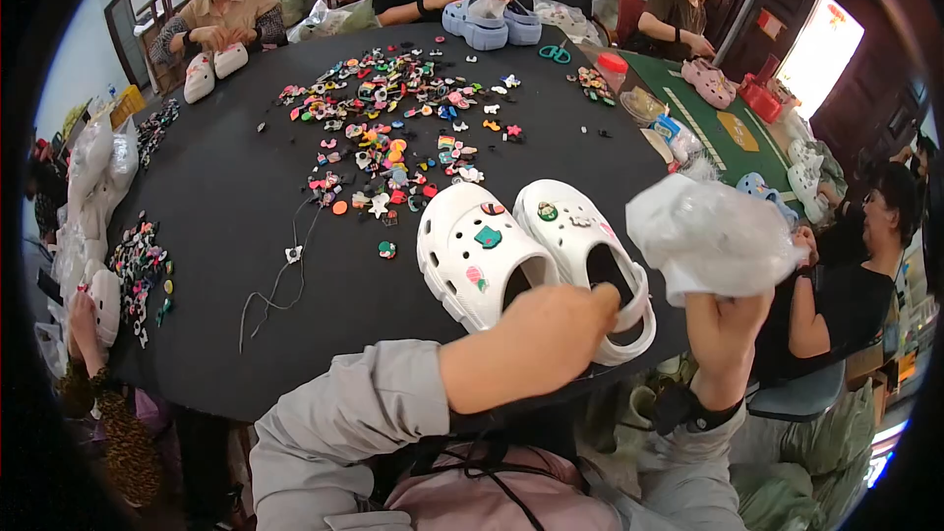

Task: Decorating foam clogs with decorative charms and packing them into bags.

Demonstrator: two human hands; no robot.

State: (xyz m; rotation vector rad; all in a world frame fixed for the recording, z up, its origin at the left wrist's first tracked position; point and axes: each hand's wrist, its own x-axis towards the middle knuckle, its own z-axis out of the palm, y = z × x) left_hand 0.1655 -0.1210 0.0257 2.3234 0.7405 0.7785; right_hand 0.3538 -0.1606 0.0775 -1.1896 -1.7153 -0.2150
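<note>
Two white clogs stand side by side on the black table, toes pointing away from me. The left clog carries a green, a pink and a dark charm; the right clog has a round green charm and others. My left hand reaches across the heel of the left clog, its fingers curled closed at the right clog's heel strap. Raised to the right of the clogs, my right hand holds a crumpled clear plastic bag, which hides most of its fingers.
Many colourful shoe charms lie heaped mid-table, with another pile at the left. A thin cord lies near the clogs. Teal scissors rest at the back. Several people sit around the table, some handling clogs. Bagged goods crowd the right edge.
</note>
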